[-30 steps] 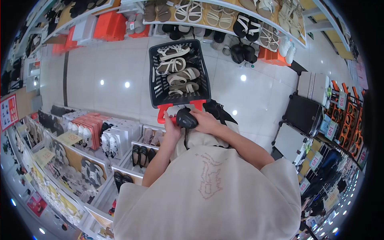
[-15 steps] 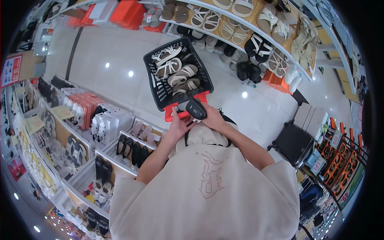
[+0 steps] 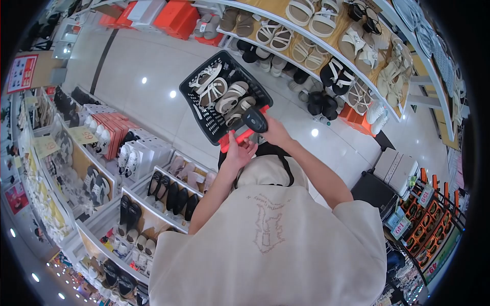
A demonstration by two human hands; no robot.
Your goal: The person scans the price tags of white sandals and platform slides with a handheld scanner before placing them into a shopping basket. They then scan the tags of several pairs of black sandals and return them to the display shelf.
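A black basket [image 3: 205, 121] of sandals [image 3: 213, 91] lies just beyond the person's forward-reaching arms [image 3: 320, 171]. The left hand [image 3: 240, 152], fingers loosely spread, touches its red handle [image 3: 246, 136]; the right hand [image 3: 275, 131] grips a rounded black object [image 3: 254, 120] at the near edge.

Pale, glossy tiles cover the shop floor [image 3: 148, 112] in front of a long wooden shelf [image 3: 334, 47] with white edges, and bright spots of light gleam on them. A dark strip [image 3: 104, 58] crosses the tiles to the left of the shelf. Orange boxes [image 3: 176, 19] stand just beside the shelf's left end. Across the aisle from the shelf run low white display units [image 3: 166, 219]. Suitcases [image 3: 375, 191] and an orange rack [image 3: 431, 219] stand off the shelf's right end.
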